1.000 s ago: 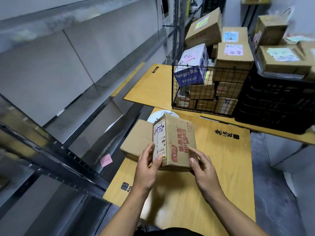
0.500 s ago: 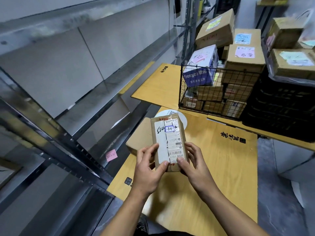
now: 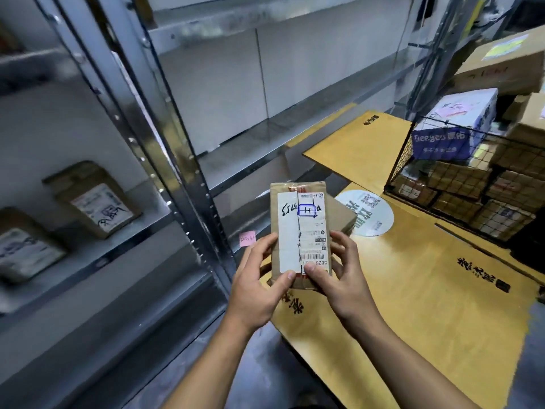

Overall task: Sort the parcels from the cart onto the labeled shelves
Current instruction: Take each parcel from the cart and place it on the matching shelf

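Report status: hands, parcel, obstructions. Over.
Left hand and right hand grip parcel, label toward camera. Shelf post close on its left. Box on table behind.

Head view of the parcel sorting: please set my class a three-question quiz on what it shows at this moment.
1. True or false: the parcel is gripped by both the left hand and the right hand.
2. Which letter is boxed in blue on the parcel's label? A) H B) K C) S
3. What colour is the sticky note on the metal shelving?

Key: 1 true; 2 A; 3 pink.
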`<state>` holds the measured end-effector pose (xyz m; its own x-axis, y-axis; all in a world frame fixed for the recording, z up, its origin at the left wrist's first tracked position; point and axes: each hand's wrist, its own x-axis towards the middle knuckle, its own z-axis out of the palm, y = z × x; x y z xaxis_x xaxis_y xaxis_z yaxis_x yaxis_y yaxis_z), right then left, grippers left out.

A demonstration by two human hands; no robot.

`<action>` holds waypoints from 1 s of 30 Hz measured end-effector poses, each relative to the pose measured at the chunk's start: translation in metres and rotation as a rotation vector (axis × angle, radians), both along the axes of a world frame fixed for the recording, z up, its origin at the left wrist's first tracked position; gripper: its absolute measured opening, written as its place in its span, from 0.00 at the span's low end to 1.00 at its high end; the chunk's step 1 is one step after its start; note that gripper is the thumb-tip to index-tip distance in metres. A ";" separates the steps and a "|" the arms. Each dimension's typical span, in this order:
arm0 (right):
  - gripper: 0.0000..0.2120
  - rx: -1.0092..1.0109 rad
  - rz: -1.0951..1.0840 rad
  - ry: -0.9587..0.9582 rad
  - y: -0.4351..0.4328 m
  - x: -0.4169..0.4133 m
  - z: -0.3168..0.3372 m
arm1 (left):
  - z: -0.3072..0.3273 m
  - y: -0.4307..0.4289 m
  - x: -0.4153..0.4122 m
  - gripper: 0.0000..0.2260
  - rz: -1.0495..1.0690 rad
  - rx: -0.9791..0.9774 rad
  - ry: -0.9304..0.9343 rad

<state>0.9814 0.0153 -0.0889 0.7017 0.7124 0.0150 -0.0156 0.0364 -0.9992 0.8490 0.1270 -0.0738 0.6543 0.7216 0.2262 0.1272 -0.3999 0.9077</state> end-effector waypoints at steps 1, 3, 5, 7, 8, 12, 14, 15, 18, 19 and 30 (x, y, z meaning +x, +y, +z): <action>0.30 0.005 0.020 -0.001 0.006 -0.009 0.000 | -0.001 0.001 -0.012 0.29 0.029 -0.003 0.003; 0.29 0.020 0.058 -0.013 0.019 -0.029 0.003 | -0.002 0.004 -0.039 0.30 0.075 -0.016 -0.001; 0.27 0.050 0.103 -0.026 0.031 -0.052 0.006 | 0.000 0.005 -0.067 0.29 0.129 -0.007 -0.007; 0.26 0.077 0.167 0.000 0.042 -0.078 0.009 | 0.008 0.005 -0.100 0.29 0.208 0.013 -0.001; 0.26 0.089 0.203 0.016 0.047 -0.093 0.011 | 0.011 0.005 -0.117 0.29 0.243 0.031 0.007; 0.26 0.135 0.340 0.018 0.057 -0.164 0.023 | 0.021 0.000 -0.196 0.30 0.363 0.063 0.009; 0.31 0.133 0.419 0.029 0.059 -0.205 0.028 | 0.026 -0.008 -0.237 0.30 0.441 0.036 -0.036; 0.34 0.132 0.459 0.041 0.060 -0.226 0.030 | 0.028 -0.013 -0.259 0.29 0.477 0.013 -0.065; 0.38 0.147 0.572 0.095 0.061 -0.289 0.033 | 0.031 -0.034 -0.323 0.28 0.580 -0.009 -0.130; 0.38 0.159 0.612 0.093 0.061 -0.309 0.034 | 0.031 -0.041 -0.343 0.28 0.613 -0.005 -0.144; 0.35 0.220 0.854 0.053 0.072 -0.497 0.046 | 0.047 -0.085 -0.529 0.24 0.952 0.069 -0.047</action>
<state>0.4841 0.0871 -0.0430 -0.0649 0.9784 0.1963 -0.1714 0.1829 -0.9681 0.3199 0.0416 -0.0263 -0.2112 0.9305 0.2994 0.3909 -0.2004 0.8984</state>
